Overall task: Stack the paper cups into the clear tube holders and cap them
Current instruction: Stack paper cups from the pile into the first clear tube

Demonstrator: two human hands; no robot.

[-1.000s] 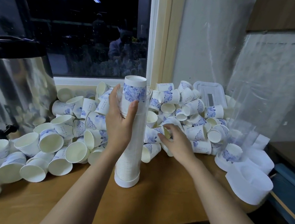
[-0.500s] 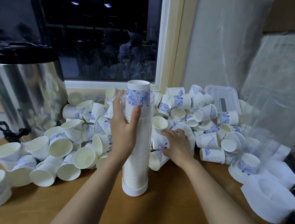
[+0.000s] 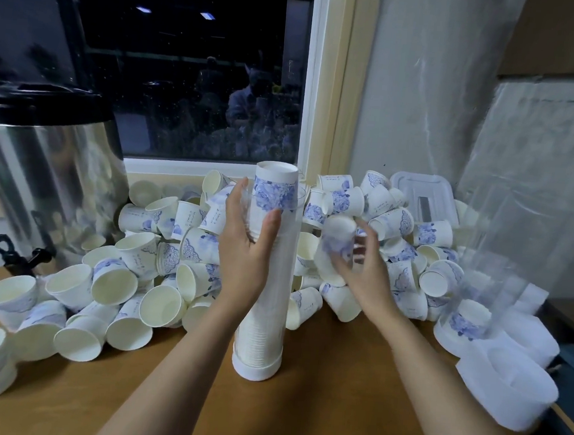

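Your left hand (image 3: 246, 248) is wrapped around the clear tube holder (image 3: 266, 305), thumb in front and fingers curled behind its upper part. The tube stands upright on the wooden counter (image 3: 332, 403), a tall, thin-walled transparent cylinder seated in a shallow white round cap (image 3: 256, 367). Inside it the nested paper cups show as a column of fine stacked rims. The topmost cup (image 3: 276, 187) sticks out above the tube, base up, matte white with a blue floral print.

Your right hand (image 3: 367, 275) is just beside the tube, fingers curled round a single loose cup (image 3: 337, 243), also base up. Both are motion-blurred, so the exact finger placement is hard to read.

Behind and to both sides lies the pile of loose cups (image 3: 159, 252), tumbled at all angles against the window sill, some showing plain cream interiors.

At the right edge stands a second clear tube (image 3: 495, 261), glossy and nearly invisible, with one printed cup (image 3: 468, 319) at its bottom. Several white caps (image 3: 506, 382) lie near it, smooth, round, with raised rims. A translucent rectangular lid (image 3: 424, 197) leans against the wall. At the left stands a polished steel urn (image 3: 45, 177) with a black top.
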